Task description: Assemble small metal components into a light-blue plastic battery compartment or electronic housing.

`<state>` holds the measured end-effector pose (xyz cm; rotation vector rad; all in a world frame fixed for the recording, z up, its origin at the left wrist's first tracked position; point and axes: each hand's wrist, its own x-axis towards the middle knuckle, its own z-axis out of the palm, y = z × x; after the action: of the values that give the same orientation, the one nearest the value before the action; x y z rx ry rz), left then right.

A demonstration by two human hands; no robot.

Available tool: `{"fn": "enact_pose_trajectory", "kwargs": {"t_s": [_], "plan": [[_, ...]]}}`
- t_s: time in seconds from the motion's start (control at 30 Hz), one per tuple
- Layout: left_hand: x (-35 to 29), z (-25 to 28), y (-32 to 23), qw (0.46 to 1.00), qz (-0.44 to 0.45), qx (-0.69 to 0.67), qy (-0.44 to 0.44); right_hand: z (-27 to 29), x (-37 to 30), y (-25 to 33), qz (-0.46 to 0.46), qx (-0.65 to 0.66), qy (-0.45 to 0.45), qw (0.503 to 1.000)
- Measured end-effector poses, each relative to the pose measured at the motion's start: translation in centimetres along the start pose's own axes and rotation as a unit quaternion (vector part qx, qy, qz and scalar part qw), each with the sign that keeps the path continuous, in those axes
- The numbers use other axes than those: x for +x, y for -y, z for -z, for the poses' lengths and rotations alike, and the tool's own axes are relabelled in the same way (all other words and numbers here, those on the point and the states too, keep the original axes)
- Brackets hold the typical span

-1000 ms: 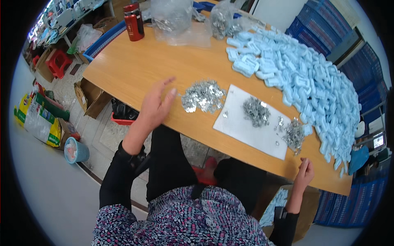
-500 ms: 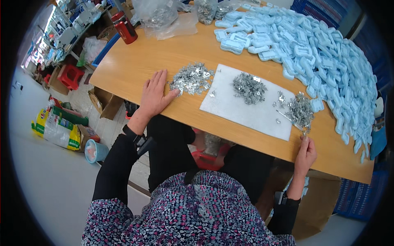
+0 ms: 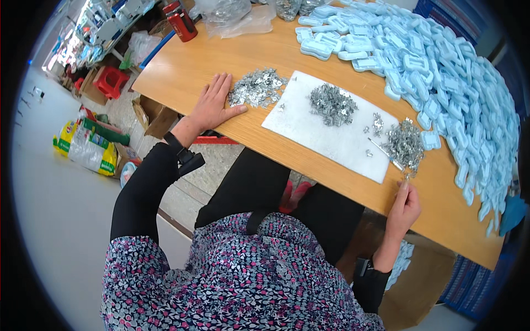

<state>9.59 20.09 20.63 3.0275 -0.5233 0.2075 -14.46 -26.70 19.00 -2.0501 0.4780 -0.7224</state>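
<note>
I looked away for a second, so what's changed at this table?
The left hand came down flat on the table, beside the left metal pile. The right hand moved to the near end of the right metal pile; its grip is unclear. White pad and blue pieces stayed put.

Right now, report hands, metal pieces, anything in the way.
Left hand palm-down on table, beside left metal pile. Right hand at near edge of right metal pile, hold unclear. Possible obstruction: thin pale stick beside that pile.
</note>
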Motion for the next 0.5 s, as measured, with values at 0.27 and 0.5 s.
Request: {"fn": "enact_pose_trajectory", "kwargs": {"t_s": [0.27,0.5], "plan": [[2.8,2.1,-3.8,0.995,-0.103,-0.01,0.009,0.2,-0.5,0.7,-0.038,0.015,0.0,0.999],[10.0,0.4,-5.3,0.972,-0.205,-0.115,-0.02,0.3,-0.3,1.1,-0.063,-0.005,0.009,0.998]]}}
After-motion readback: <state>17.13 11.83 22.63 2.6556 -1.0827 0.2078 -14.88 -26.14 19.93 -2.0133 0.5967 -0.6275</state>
